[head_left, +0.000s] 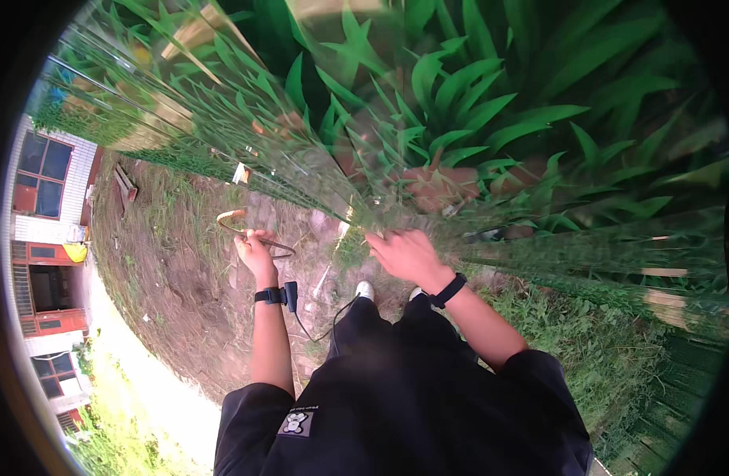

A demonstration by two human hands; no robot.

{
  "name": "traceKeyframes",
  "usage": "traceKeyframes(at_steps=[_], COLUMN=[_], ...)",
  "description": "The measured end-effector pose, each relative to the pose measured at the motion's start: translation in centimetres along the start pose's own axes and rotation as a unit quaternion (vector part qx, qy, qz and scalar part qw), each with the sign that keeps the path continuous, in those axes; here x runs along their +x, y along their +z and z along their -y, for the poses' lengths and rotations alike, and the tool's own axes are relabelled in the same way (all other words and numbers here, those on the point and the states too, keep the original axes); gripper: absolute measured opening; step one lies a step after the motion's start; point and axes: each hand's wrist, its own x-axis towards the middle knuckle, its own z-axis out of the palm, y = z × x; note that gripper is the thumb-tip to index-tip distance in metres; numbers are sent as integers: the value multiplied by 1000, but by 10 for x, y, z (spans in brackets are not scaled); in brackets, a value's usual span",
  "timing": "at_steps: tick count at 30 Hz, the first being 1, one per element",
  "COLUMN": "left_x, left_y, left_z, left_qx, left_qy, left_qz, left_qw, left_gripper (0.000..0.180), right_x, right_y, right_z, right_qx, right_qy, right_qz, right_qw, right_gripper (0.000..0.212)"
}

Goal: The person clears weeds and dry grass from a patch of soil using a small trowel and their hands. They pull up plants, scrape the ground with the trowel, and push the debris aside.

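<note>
Nearest is a black shirt (428, 397) with a pale patch (296, 424) low on its left side, then dark trousers (358, 327) and white shoes (365, 291) on the ground. Both wrists wear black bands; at the left band (267, 296) sits a small dark device (290, 297), from which a cable (302, 327) runs toward the trousers.

The left hand (255, 255) is out ahead over the bare ground (170, 270), its fingers closed round a thin curved tool (231, 213). One bent end, orange-tan, arches up to the left of the hand; a darker bent part shows to its right. The right hand (408, 252) reaches to the foot of the greenery, fingers bent and close together; whether they grip a stem cannot be told.

Weeds (571, 357) cover the ground to the right. Beyond the hands, broad green leaves (475, 111) fill the top, partly blurred. Farthest, at the left edge, stands a pale building (75, 178) with red-framed windows (44, 170), a dark doorway (53, 287) and something yellow (75, 252) beside it.
</note>
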Motion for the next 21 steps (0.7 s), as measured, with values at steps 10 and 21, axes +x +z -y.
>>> traceKeyframes(at_steps=[10, 21], left_x=[13, 23], left_y=[17, 14], left_z=[-23, -20], left_qx=[-22, -63], left_qy=[-75, -85], left_qz=[27, 7], left_qw=[997, 994], left_gripper=[12, 13], right_x=[-14, -29], right_y=[-4, -6], right_z=[12, 7], right_qx=[26, 25], right_qy=[-10, -7], right_qz=[-30, -10], right_qw=[999, 1000], right_gripper=[22, 22])
